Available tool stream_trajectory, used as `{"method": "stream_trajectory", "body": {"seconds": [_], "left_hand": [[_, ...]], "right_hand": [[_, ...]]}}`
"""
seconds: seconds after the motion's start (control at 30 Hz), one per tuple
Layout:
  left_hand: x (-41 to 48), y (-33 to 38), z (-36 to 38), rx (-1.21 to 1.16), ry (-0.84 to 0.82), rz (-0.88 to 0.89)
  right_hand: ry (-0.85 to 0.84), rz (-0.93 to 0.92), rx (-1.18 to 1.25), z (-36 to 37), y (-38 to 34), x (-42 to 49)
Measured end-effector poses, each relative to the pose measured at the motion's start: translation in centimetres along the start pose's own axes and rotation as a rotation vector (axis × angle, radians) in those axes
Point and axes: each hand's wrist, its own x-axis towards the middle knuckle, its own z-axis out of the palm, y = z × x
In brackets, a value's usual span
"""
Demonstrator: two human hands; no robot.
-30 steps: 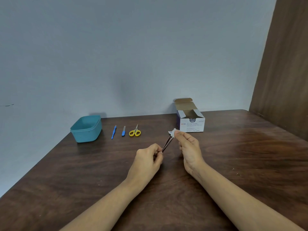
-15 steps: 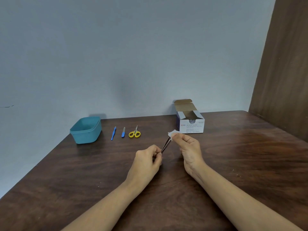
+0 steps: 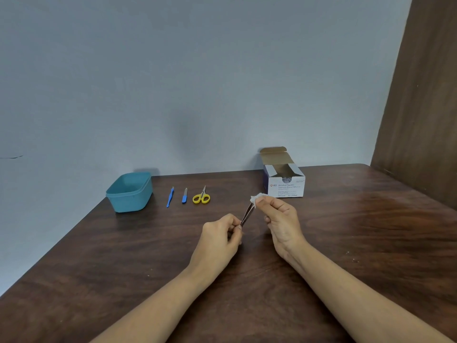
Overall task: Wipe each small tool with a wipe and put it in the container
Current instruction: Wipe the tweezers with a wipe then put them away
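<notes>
Hardly anything has shifted: both hands stay raised over the middle of the table. By its far edge stand the open swab box and, at the far left corner, the teal container. The left hand pinches the lower end of the tweezers. The right hand pinches the wipe around their upper tip. Yellow scissors, a blue-handled tool and a blue file lie beside the container.
</notes>
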Motion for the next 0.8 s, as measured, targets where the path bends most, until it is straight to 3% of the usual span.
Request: {"method": "stream_trajectory", "body": {"seconds": [0.8], "left_hand": [[0.08, -0.19, 0.23, -0.014, 0.004, 0.038]], "right_hand": [[0.007, 0.056, -0.015, -0.12, 0.53, 0.38]]}}
